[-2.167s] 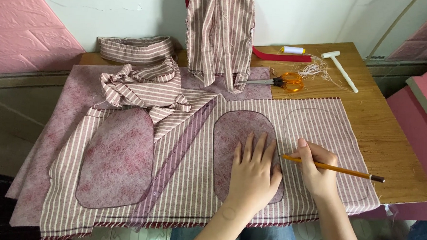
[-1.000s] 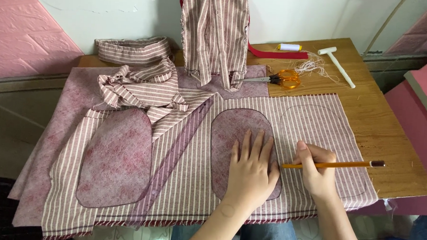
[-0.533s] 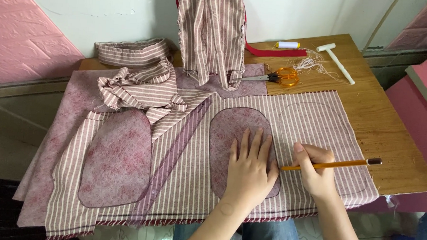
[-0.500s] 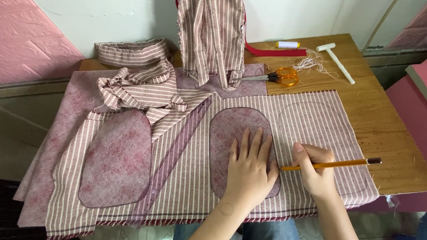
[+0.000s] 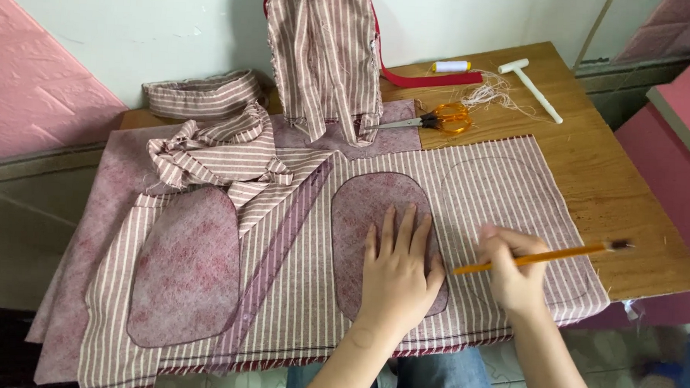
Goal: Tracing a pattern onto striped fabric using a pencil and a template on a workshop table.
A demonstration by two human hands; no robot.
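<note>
My left hand (image 5: pixel 396 275) lies flat, fingers spread, on an oval maroon pattern piece (image 5: pixel 375 211) that rests on the pink-and-white striped fabric (image 5: pixel 500 185) spread over the wooden table (image 5: pixel 616 190). My right hand (image 5: pixel 512 269) grips an orange pencil (image 5: pixel 548 258), its tip touching the fabric at the oval's right edge. A faint traced oval outline (image 5: pixel 509 166) shows on the stripes to the right of the piece. A second oval maroon piece (image 5: pixel 188 269) lies at the left.
Orange-handled scissors (image 5: pixel 441 119), a thread spool (image 5: pixel 450 66), loose threads and a white T-shaped tool (image 5: pixel 532 86) lie at the table's back. A striped bag-like piece (image 5: pixel 320 53) stands against the wall, crumpled striped fabric (image 5: pixel 215 153) beside it. Pink panels flank the table.
The pencil's tip has slid along the oval piece's right edge and the pencil has tilted upward at its far end. My left hand has stayed pressed on the piece.
</note>
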